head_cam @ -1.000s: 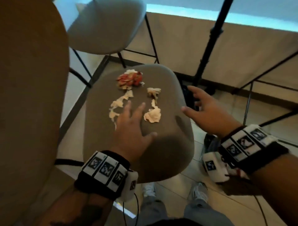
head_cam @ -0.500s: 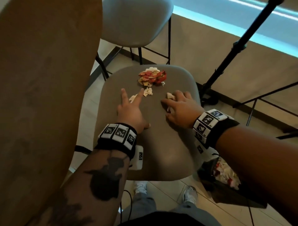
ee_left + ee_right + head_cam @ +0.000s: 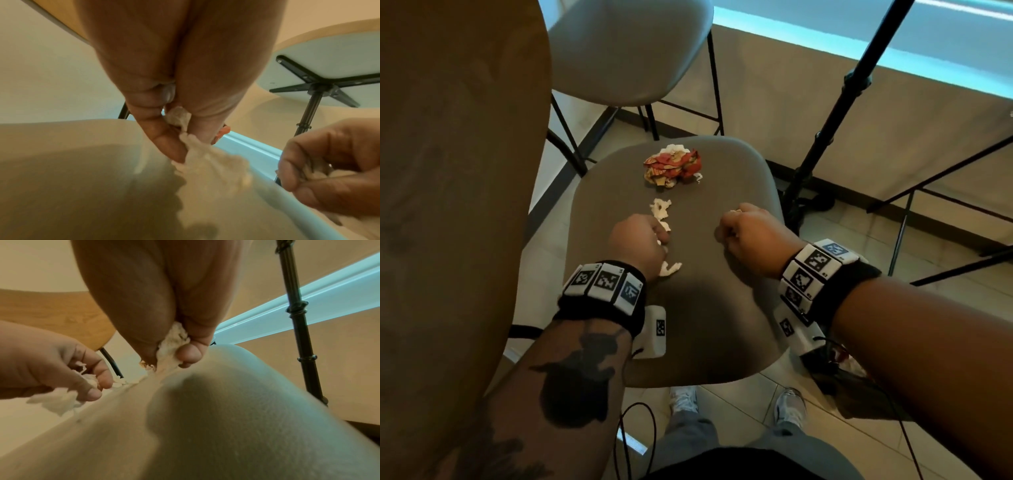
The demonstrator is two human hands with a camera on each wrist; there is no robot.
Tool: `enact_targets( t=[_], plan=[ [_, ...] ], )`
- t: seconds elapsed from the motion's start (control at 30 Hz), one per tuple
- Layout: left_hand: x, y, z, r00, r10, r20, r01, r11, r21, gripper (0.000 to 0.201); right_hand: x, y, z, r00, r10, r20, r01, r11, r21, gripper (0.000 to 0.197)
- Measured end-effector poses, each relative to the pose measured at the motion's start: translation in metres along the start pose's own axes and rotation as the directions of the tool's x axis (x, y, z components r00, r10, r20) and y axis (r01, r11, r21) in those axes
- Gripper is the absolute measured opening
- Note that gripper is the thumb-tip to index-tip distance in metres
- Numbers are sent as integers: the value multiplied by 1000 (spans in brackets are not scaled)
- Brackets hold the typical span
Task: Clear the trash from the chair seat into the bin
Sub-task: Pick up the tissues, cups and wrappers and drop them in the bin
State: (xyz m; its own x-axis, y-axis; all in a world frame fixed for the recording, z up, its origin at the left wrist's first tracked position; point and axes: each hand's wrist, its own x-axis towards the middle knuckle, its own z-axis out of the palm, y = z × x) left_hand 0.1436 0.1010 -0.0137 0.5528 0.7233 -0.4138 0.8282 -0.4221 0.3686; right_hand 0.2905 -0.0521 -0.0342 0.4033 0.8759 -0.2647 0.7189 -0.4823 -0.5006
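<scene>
My head camera looks down on the seat [image 3: 688,325]; both wrist cameras sit low over it, close behind my fingers.

Crumpled red wrapper [image 3: 672,168] and torn white tissue scraps [image 3: 661,209] (some hand-held) on grey chair seat [image 3: 709,318]

Both hands [image 3: 640,240] [image 3: 748,233] now fists around white paper scraps [image 3: 669,269], formerly flat
</scene>
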Motion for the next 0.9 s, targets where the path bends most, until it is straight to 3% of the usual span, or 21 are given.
enact_targets(
  t=[0.13,0.3,0.5,0.7,0.8,0.9],
  plan=[
    [-19,10,-10,995,63,-81,-67,996,-50,13,-19,5,-11,995,10,-96,0,994,107,12],
    [-39,41,-26,970,211,-117,-227,963,-144,18,-57,22,-31,976,116,-185,-63,961,267,7],
    [-60,118,9,900,434,-47,-434,883,-180,11,-140,79,-46,913,336,-232,-189,852,488,8],
    [-86,222,114,769,627,121,-602,775,-193,12,-243,172,-38,778,541,-321,-268,747,609,10],
    [-98,267,185,697,677,236,-656,735,-170,14,-288,229,-13,678,650,-343,-309,675,670,16],
    [-99,301,263,655,666,358,-669,731,-135,11,-324,289,23,567,766,-304,-385,572,724,24]
  ],
)
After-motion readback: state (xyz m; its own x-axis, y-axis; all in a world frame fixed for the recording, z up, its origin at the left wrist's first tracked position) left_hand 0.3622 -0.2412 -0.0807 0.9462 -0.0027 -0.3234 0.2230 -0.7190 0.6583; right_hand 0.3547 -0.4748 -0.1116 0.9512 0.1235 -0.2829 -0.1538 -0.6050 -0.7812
